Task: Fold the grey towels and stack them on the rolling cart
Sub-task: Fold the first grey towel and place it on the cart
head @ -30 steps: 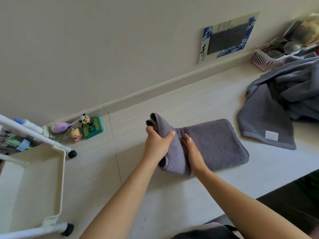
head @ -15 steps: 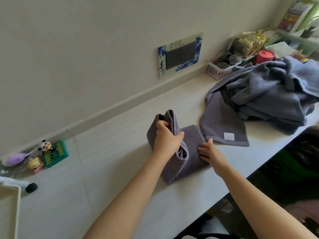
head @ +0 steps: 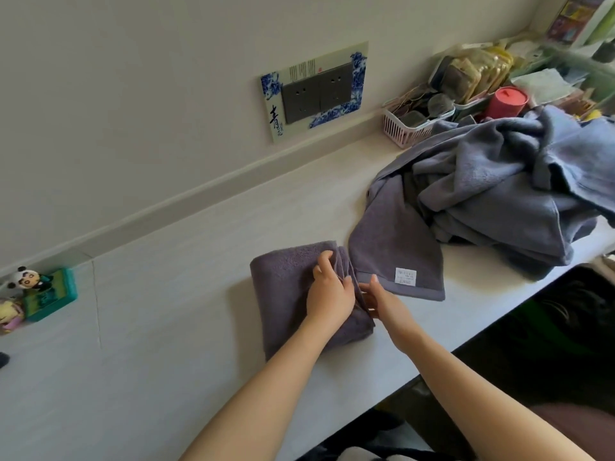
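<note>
- Folded grey towel [head: 286, 294]: lies flat on the white counter [head: 149, 327], a compact rectangle with its layered edges facing right.
- Left hand [head: 327, 294]: rests on the right part of the folded towel, fingers curled over the stacked edge layers and gripping them.
- Right hand [head: 382, 302]: set against the same right edge, just beside the left hand; fingers tucked at or under the layers, thumb raised. Whether it grips the cloth or only touches it cannot be told.
- Unfolded grey towel [head: 396, 247]: spread flat immediately right of the folded one, a white label [head: 405, 277] near its front hem; its far end runs into the pile.
- Pile of grey towels [head: 515, 194]: crumpled heap at the right end of the counter.
- Pink basket [head: 406, 128]: behind the pile by the wall, holding small dark items; a red cylindrical container [head: 507, 103] stands to its right.
- Wall socket plate [head: 316, 91]: grey, framed in blue-and-white decoration.
- Panda figurine [head: 28, 279] and green box [head: 50, 296]: at the far left of the counter, against the wall.
</note>
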